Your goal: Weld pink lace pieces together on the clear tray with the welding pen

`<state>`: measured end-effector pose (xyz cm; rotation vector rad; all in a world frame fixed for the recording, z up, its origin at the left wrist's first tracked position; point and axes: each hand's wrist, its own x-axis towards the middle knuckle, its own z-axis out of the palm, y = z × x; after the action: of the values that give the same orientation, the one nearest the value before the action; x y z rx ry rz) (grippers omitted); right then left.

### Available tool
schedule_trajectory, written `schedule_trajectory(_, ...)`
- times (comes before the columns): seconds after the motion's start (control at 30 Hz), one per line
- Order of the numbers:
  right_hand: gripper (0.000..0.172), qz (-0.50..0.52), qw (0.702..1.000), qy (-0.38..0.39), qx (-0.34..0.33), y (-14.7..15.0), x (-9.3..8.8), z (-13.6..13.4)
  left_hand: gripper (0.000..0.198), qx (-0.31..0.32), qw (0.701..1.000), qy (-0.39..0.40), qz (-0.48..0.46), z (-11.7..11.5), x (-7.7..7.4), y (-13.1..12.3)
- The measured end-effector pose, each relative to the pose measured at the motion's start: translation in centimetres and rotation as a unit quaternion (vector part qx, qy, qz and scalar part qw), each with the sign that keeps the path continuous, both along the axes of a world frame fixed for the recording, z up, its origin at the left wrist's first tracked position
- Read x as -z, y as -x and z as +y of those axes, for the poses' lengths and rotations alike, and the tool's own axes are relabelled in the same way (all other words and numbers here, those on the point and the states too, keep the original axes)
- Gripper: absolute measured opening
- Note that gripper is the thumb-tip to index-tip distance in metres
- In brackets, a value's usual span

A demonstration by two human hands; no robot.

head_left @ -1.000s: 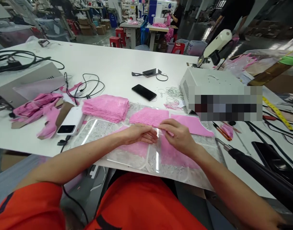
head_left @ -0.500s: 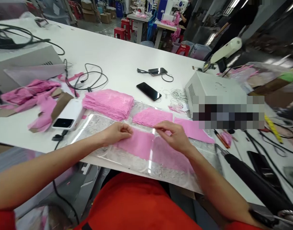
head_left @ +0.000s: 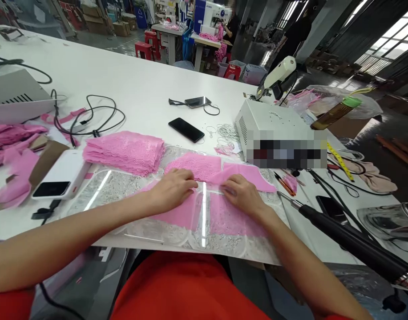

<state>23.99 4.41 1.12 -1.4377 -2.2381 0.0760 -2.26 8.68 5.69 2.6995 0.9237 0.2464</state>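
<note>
Two flat pink fabric pieces lie side by side under clear plastic sheeting at the table's front: a left piece (head_left: 180, 212) and a right piece (head_left: 230, 220). My left hand (head_left: 179, 187), fingers curled together, is at the top of the left piece with its fingertips on pink fabric. My right hand (head_left: 242, 193) has its fingers closed on a thin pink fabric piece (head_left: 217, 178) stretching between the hands. Just beyond are a lacy pink stack (head_left: 197, 165) and a smooth pink piece (head_left: 250, 175). A taller lace stack (head_left: 125, 151) sits to the left.
Two phones, a black one (head_left: 186, 130) and another (head_left: 197, 102), lie behind the stacks. A grey box (head_left: 272, 120) stands at right, near a black-handled tool (head_left: 344, 235). On the left are a white device (head_left: 62, 178), looped cables (head_left: 90, 118) and pink scraps (head_left: 17, 164).
Both hands have shifted from pinching above the front pieces to lying lower over their top edges, the left fingers now more folded down. The camera has turned to the right.
</note>
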Motion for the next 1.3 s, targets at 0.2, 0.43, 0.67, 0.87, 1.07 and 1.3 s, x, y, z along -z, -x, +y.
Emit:
schedule_trajectory(0.2, 0.012, 0.011, 1.000, -0.019, 0.009, 0.0, -0.2, 0.2, 0.020, 0.019, 1.000, 0.020, 0.004, 0.6, 0.8, -4.1)
schedule_trajectory(0.43, 0.012, 0.165, 0.985, -0.023, 0.048, -0.3, -3.6, -0.2, 0.073, 0.017, 0.991, 0.043, -0.124, 1.7, 2.4, -7.1)
schedule_trajectory(0.67, 0.012, 0.247, 0.966, -0.042, 0.072, 0.8, -6.6, -0.7, 0.058, 0.044, 0.964, 0.072, -0.254, 2.6, 1.7, -10.0)
schedule_trajectory(0.87, 0.012, 0.319, 0.944, -0.019, 0.086, 0.5, -6.8, -0.8, 0.028, 0.041, 0.938, 0.175, -0.295, 2.8, -1.7, -8.9)
schedule_trajectory(1.07, 0.008, 0.296, 0.952, -0.027, 0.070, 0.8, -7.3, -1.8, 0.021, 0.000, 0.930, 0.257, -0.263, 2.4, -2.5, -8.6)
schedule_trajectory(1.3, 0.010, 0.259, 0.962, -0.070, 0.039, 1.1, -7.7, -1.8, 0.022, 0.045, 0.926, 0.285, -0.243, 2.3, -2.8, -9.7)
